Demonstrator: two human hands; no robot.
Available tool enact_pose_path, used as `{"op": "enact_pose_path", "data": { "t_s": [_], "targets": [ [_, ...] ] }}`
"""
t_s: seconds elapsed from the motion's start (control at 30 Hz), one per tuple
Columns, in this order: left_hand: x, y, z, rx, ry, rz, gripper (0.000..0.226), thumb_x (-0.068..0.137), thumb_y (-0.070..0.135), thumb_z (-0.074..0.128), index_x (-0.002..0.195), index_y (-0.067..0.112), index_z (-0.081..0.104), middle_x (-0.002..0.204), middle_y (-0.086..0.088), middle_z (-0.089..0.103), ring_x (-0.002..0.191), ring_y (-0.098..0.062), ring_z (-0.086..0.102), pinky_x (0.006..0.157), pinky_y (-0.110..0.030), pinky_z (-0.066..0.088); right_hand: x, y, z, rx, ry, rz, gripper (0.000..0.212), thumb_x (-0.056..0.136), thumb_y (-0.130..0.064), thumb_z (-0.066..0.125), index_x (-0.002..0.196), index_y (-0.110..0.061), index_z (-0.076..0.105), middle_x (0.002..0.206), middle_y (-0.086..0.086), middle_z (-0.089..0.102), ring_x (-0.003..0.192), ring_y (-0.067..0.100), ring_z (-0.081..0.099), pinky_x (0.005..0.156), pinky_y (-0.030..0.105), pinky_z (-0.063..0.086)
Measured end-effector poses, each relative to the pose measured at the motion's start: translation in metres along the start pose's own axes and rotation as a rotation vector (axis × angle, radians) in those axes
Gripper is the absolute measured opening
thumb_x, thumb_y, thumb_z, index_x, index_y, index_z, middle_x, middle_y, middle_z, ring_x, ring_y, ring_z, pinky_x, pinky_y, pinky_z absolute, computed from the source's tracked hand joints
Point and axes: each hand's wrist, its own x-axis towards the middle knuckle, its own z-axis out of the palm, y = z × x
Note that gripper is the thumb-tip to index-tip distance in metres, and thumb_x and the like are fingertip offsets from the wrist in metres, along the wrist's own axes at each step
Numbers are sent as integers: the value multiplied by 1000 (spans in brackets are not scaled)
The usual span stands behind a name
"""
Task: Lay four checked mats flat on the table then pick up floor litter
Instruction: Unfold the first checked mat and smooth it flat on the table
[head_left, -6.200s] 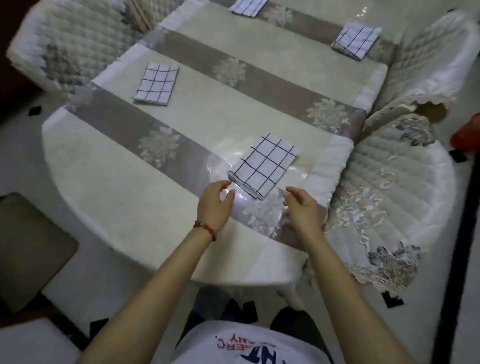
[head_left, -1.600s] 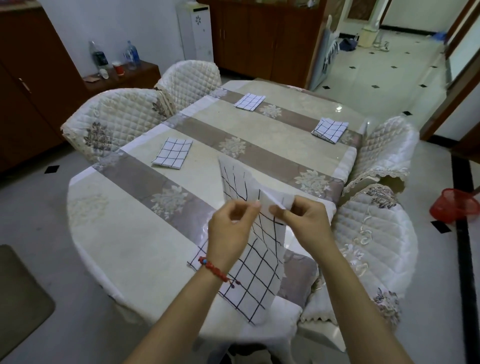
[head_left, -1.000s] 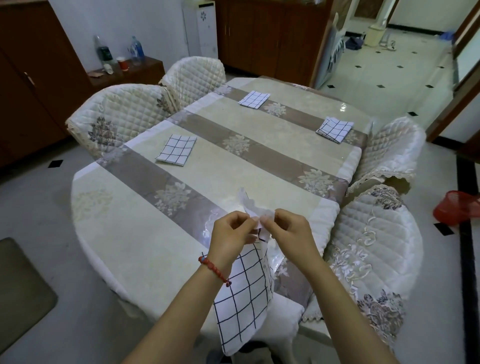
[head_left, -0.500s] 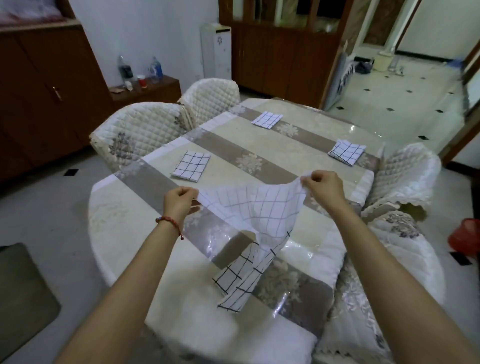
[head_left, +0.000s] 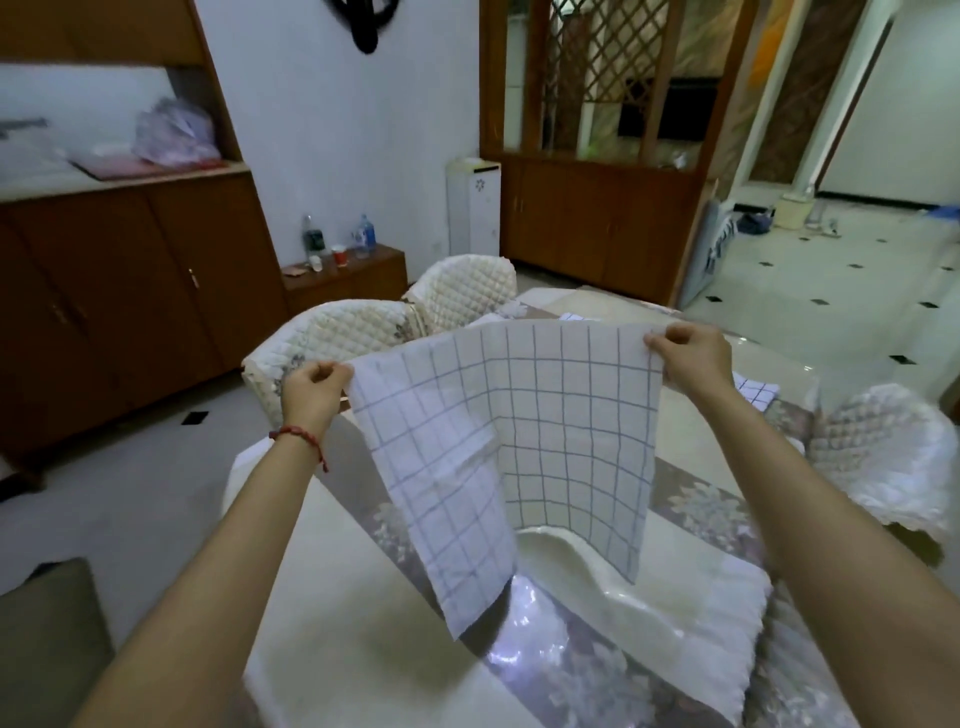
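Left hand (head_left: 310, 391) and right hand (head_left: 691, 357): each grip pinches a top corner of the mat (head_left: 511, 447), spread above the counter (head_left: 332, 613); lower edge hangs free.

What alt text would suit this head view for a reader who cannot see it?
Two hands, left hand and right hand, pinch the top corners of an unfolded checked mat, holding it up above the covered table. Quilted chairs stand beyond.

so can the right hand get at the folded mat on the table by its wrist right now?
Probably not yet: the right hand pinches a corner of the open checked mat, though the folded mat lies unobstructed nearby.
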Motion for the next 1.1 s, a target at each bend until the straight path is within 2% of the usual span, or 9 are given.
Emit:
{"op": "enact_pose_path", "data": {
  "t_s": [0.1, 0.23, 0.27, 0.37, 0.47, 0.67, 0.87, 1.0, 1.1],
  "targets": [
    [-3, 12, -8, 67, 66, 49, 7, 88, 15, 57, 89, 9, 62, 92, -9, 61, 90, -26, 57, 82, -39, 53, 10, -4, -8, 62, -5, -48, 22, 86, -24, 62, 66, -16, 60, 65, 5, 57, 61, 22, 53, 62, 30, 45],
    [-23, 22, -11, 109, 138, 149, 18, 88, 15, 57, 98, 2, 63, 92, -8, 59, 86, -21, 55, 60, -19, 55, 22, 1, -24, 195, -46, -108, 11, 88, -23, 59, 80, -17, 63, 70, -1, 60, 54, 14, 59, 52, 23, 42],
    [-31, 22, -10, 118, 154, 174, 17, 88, 15, 57, 99, 3, 63, 92, -7, 59, 86, -20, 54, 62, -18, 53, 25, 4, -28, 232, -69, -121, 10, 89, -22, 58, 81, -17, 63, 73, -2, 62, 57, 13, 62, 53, 22, 44],
    [-63, 19, -6, 131, 214, 194, 9, 88, 12, 58, 94, 7, 62, 87, -6, 59, 87, -19, 53, 80, -30, 44, 30, 17, -42, 326, -146, -158, 13, 90, -19, 56, 79, -20, 61, 78, 0, 65, 68, 12, 66, 57, 24, 49],
    [-97, 5, 0, 129, 286, 182, 6, 87, 12, 60, 91, 9, 63, 90, -8, 61, 86, -20, 54, 81, -32, 44, 31, 39, -57, 420, -257, -159, 17, 90, -16, 57, 75, -22, 62, 77, 3, 67, 71, 14, 67, 60, 24, 49],
    [-163, -43, 9, 108, 364, 69, 1, 83, 14, 65, 84, 14, 64, 82, -5, 62, 82, -19, 56, 76, -32, 46, 21, 101, -82, 551, -327, -6, 20, 88, -7, 56, 72, -16, 63, 59, -6, 71, 59, 4, 68, 56, 14, 54],
    [-226, -105, 17, 22, 325, -55, 3, 83, 6, 64, 82, 6, 66, 65, -9, 63, 57, -16, 61, 50, -17, 52, -1, 160, -94, 647, -353, 152, 23, 80, 13, 49, 72, -5, 61, 55, -5, 69, 56, 9, 69, 57, 16, 55],
    [-259, -148, 33, -47, 271, -241, 14, 85, 4, 60, 73, 9, 65, 70, -13, 67, 54, -12, 66, 59, -26, 53, -17, 193, -89, 622, -348, 340, 28, 80, 12, 37, 74, -2, 61, 51, 1, 69, 51, 9, 67, 54, 14, 54],
    [-276, -172, 45, -54, 270, -349, 18, 86, 4, 57, 70, 7, 65, 72, -13, 67, 55, -15, 65, 56, -23, 53, -26, 214, -76, 541, -340, 490, 23, 85, 2, 44, 71, -5, 60, 45, -3, 66, 46, 2, 64, 44, 9, 48]
  ]
}}
